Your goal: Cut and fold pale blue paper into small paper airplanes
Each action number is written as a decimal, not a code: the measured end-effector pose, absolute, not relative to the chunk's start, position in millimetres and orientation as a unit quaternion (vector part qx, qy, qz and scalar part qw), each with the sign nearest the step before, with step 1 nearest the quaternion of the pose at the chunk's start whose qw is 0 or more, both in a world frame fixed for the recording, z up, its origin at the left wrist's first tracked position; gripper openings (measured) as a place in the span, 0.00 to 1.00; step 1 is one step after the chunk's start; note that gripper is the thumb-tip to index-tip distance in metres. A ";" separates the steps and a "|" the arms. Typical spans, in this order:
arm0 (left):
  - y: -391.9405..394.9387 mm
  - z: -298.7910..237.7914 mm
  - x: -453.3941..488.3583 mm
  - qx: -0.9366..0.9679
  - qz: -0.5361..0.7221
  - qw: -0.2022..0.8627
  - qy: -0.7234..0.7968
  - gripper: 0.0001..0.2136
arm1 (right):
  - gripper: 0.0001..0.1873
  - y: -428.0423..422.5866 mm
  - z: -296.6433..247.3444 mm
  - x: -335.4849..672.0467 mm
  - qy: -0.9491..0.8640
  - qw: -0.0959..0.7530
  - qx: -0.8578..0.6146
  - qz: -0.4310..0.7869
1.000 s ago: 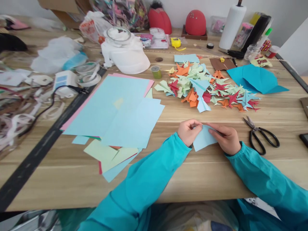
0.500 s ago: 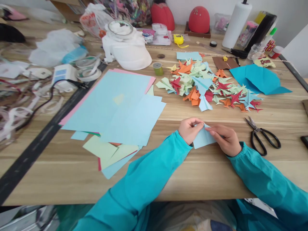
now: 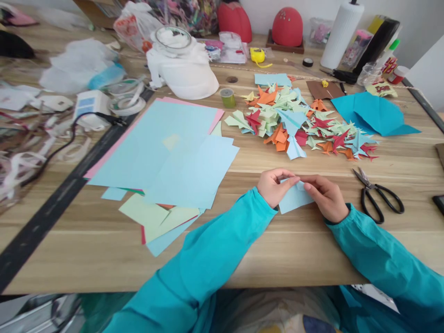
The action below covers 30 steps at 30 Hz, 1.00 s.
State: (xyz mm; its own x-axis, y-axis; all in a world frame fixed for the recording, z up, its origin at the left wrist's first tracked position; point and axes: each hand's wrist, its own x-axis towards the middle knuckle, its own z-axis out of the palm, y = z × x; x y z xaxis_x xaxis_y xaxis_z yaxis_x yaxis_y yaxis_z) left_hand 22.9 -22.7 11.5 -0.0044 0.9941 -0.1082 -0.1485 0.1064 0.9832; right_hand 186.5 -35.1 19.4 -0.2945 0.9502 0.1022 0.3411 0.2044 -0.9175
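Note:
A small light blue sheet of paper [image 3: 294,200] lies under both hands near the front of the table, its far edge partly folded over. My left hand [image 3: 275,186] pinches that far edge between thumb and fingers. On the other side, my right hand [image 3: 326,196] holds the paper's right part, with the thumb on top and the fingers behind. Just beyond them spreads a heap of folded paper pieces [image 3: 291,118] in green, orange, red and blue. Black-handled scissors [image 3: 376,194] lie open to the right of my right hand.
Large blue sheets [image 3: 152,143] overlap pink and green paper on the left. Behind stand a white cap [image 3: 187,78], a green spool [image 3: 227,98] and a yellow tape measure [image 3: 257,55]. A folded teal paper [image 3: 376,113] lies at the right. Tangled ribbons [image 3: 31,157] cover the far left.
The paper's far edge has come further over towards me. My left thumb has shifted slightly right along it, and my right fingers have slid behind the edge.

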 end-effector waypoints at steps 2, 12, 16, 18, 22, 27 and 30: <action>-22.8 12.2 22.9 0.438 0.510 0.555 0.491 0.09 | 0.18 -33.6 20.5 186.2 -0.708 0.332 -0.473 0.407; -23.5 12.5 21.8 0.471 0.497 0.533 0.497 0.07 | 0.22 -30.2 23.3 187.3 -0.716 0.296 -0.475 0.417; -23.4 10.9 22.3 0.475 0.496 0.533 0.494 0.06 | 0.22 -29.8 21.1 187.6 -0.714 0.298 -0.482 0.411; -23.2 10.4 22.4 0.480 0.496 0.531 0.492 0.06 | 0.21 -30.0 20.9 187.2 -0.716 0.298 -0.482 0.408; -22.9 10.7 22.0 0.488 0.490 0.530 0.491 0.07 | 0.20 -31.1 22.4 185.6 -0.716 0.297 -0.483 0.407; -23.6 11.7 22.1 0.496 0.483 0.535 0.485 0.06 | 0.21 -32.6 23.9 185.1 -0.717 0.297 -0.486 0.402; -24.2 12.4 22.6 0.486 0.482 0.551 0.477 0.07 | 0.22 -33.0 23.8 186.0 -0.719 0.299 -0.486 0.397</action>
State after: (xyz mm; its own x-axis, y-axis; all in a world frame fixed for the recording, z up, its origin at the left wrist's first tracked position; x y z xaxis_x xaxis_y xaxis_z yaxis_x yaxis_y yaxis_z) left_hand 22.6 -24.2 12.4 0.0800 0.9951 -0.0580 -0.0671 0.0634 0.9957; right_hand 186.0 -33.0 23.8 -0.3483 0.9364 0.0435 0.4624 0.2120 -0.8610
